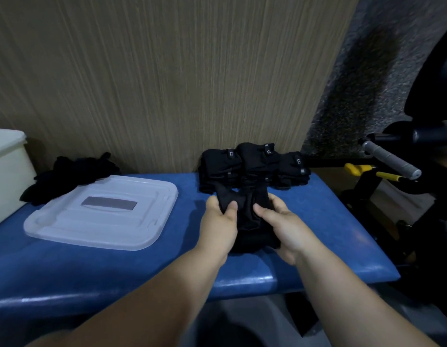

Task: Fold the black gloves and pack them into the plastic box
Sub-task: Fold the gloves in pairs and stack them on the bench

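Note:
A black glove lies on the blue padded bench in front of me. My left hand pinches its left side with the thumb on top. My right hand grips its right side, thumb pressed on the fabric. Behind the glove, against the wall, sit stacks of folded black gloves with small white labels. A loose heap of unfolded black gloves lies at the back left. The plastic box stands at the far left edge, cut off by the frame.
The box's translucent lid with a grey label lies flat on the bench's left half. A wood-grain wall rises right behind the bench. Exercise equipment with a grey handle and yellow parts stands off the bench's right end.

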